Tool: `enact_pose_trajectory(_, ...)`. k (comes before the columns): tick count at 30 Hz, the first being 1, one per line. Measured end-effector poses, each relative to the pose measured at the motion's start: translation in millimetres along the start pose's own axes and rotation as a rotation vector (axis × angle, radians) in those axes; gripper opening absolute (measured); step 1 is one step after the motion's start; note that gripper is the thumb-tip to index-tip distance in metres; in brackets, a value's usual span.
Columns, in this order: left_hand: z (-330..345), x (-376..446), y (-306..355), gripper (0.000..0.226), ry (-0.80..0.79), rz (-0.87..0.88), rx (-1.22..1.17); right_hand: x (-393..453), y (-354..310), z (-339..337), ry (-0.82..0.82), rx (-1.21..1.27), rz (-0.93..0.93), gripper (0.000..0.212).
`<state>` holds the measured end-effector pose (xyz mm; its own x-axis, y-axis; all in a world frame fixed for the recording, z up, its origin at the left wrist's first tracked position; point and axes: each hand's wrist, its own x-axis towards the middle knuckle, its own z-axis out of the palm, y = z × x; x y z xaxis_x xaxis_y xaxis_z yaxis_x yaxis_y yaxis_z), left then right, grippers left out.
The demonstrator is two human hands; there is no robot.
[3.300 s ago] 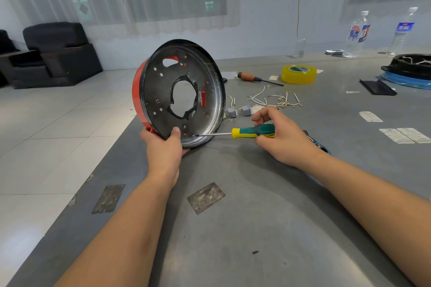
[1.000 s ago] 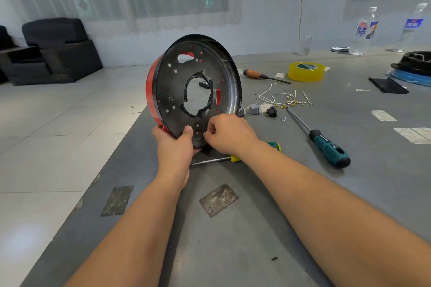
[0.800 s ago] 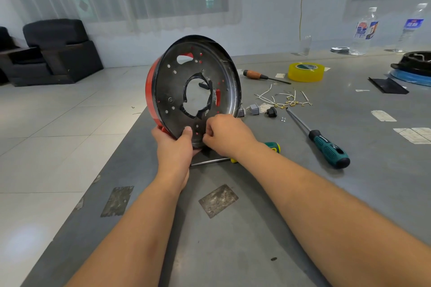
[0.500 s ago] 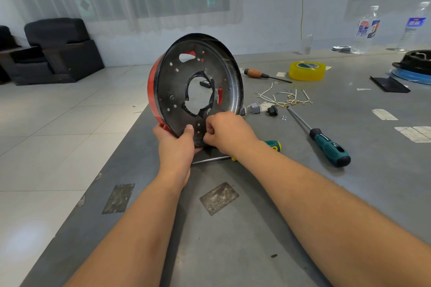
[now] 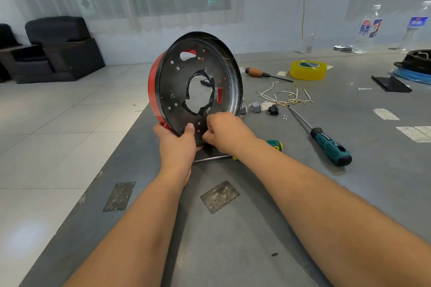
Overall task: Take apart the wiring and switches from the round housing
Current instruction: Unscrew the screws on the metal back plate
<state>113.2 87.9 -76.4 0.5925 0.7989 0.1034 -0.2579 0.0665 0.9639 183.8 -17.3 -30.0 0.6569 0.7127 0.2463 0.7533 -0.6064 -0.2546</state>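
The round housing [image 5: 177, 91], a dark metal pan with a red outer wall and a ragged centre hole, stands on edge on the grey table [image 5: 233, 228]. My left hand [image 5: 177, 144] grips its lower rim, thumb on the inner face. My right hand [image 5: 227, 133] has curled fingers pinching at a spot on the lower inner face; what they pinch is hidden. Loose white wires [image 5: 286, 98], small grey switches [image 5: 255, 106] and a black part [image 5: 272, 109] lie on the table behind the housing.
A green-and-yellow screwdriver [image 5: 275, 144] lies under my right wrist. A teal screwdriver [image 5: 331, 149] lies to the right, and an orange-handled one [image 5: 254, 72] and yellow tape [image 5: 307, 70] further back. Another dark housing [image 5: 415, 65] sits far right. The table's left edge drops to tiled floor.
My right hand laid the green-and-yellow screwdriver on the table and moved to the housing's lower face. Over the last second both hands barely moved.
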Motion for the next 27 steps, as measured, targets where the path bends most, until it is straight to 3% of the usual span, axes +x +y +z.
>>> enact_pose_trajectory(9,-0.5,-1.1,2.3,0.036,0.003,-0.015,-0.029,-6.4,10.7,-2.1,0.118,0.286,0.070,0.014)
enact_pose_trajectory(18,-0.4,-0.3,3.1,0.038,-0.007,-0.017,-0.015,-13.0,44.7,-25.8,0.251,0.554,0.265,0.018)
enact_pose_trajectory(27,-2.0,1.8,2.0,0.038,-0.011,-0.030,-0.013,-28.9,95.1,-38.4,0.137,0.537,0.350,0.018)
